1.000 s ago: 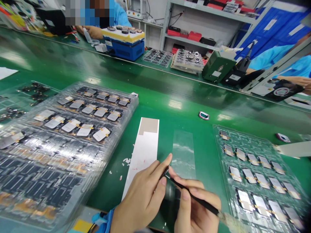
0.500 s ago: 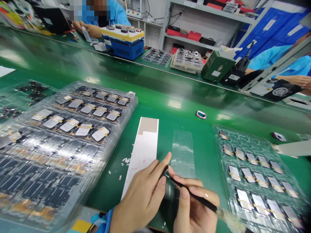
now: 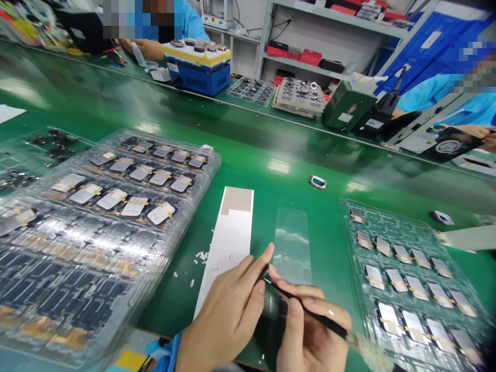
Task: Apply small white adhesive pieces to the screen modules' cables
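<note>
My left hand (image 3: 220, 315) pinches a small dark part (image 3: 264, 275) between thumb and forefinger, and the part is too small and too hidden to identify. My right hand (image 3: 310, 333) holds slim black tweezers (image 3: 310, 312), with their tip at that part. Under my left hand lies a white strip (image 3: 228, 248) with a tan patch at its far end. A clear film strip (image 3: 292, 245) lies just beyond my right hand. Both hands are over the green belt (image 3: 294, 170).
A stacked clear tray of flat modules (image 3: 116, 201) fills the left, and a second tray (image 3: 411, 281) lies at the right. Small pink-rimmed parts (image 3: 318, 182) sit on the belt. Beyond stand a blue-and-yellow machine (image 3: 197, 70), shelves, and co-workers' hands (image 3: 141, 47).
The pink-rimmed parts have shifted left along the belt. My hands and the tweezers have barely moved, and the white strip stays in place.
</note>
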`<action>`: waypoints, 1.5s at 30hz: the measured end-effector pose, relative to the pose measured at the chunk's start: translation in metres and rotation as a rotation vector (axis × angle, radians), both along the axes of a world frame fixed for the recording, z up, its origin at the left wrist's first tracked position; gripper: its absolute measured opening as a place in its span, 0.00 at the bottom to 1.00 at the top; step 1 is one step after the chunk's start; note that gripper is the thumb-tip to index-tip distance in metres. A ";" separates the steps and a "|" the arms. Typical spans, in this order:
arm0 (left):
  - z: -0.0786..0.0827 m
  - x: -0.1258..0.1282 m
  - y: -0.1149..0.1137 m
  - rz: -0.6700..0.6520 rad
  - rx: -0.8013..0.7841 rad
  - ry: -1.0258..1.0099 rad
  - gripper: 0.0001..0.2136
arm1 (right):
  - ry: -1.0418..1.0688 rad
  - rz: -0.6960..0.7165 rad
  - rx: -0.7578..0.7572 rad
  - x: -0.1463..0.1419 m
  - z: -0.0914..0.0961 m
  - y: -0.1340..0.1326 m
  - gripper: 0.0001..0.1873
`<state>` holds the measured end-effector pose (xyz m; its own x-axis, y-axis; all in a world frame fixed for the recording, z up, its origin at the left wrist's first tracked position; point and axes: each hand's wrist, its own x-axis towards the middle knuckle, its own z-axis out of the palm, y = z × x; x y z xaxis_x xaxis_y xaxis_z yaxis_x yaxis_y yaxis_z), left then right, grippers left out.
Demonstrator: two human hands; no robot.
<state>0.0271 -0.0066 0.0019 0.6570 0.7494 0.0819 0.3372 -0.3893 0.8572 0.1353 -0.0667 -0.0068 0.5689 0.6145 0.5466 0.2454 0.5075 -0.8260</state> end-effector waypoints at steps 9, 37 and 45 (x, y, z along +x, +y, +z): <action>-0.002 -0.003 -0.002 -0.009 -0.016 0.006 0.25 | 0.024 -0.057 0.018 -0.003 0.005 0.005 0.10; -0.004 0.000 0.004 -0.046 -0.030 0.008 0.26 | -0.037 0.033 -0.014 0.001 -0.001 -0.003 0.11; -0.002 -0.001 0.004 -0.043 -0.014 0.037 0.26 | -0.078 0.035 -0.011 0.000 -0.003 -0.002 0.13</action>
